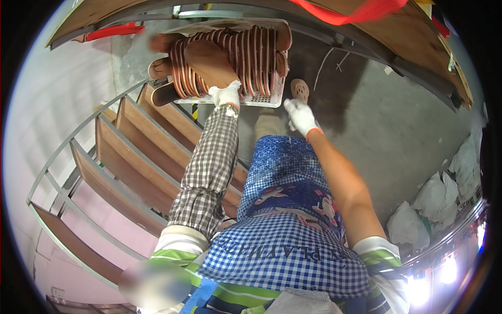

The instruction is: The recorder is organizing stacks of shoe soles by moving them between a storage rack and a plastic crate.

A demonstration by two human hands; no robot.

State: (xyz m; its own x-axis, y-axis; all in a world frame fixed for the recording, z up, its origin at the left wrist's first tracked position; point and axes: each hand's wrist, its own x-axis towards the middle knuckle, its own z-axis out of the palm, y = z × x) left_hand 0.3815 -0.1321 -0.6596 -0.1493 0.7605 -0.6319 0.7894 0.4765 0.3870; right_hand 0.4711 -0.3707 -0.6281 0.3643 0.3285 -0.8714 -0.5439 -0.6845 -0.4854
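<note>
My left hand [226, 96], in a white glove and checked sleeve, is closed on the near end of a brown shoe sole [208, 58]. That sole lies tilted over a row of shoe soles [254, 55] standing on edge, brown with pale edges. They fill a white plastic basket [269, 99] ahead of me. To the right of the basket hangs my right hand [301, 116], gloved in white with an orange cuff. Its fingers are loosely curled, and nothing shows in them. Beneath it is a beige clog with holes [299, 89].
A metal rack with slanted wooden shelves [133, 136] stands close on the left. Wooden boards on metal frames [413, 47] overhang the far side, with a red strap [355, 13]. White sacks [434, 201] lie on the grey floor [361, 152] at right.
</note>
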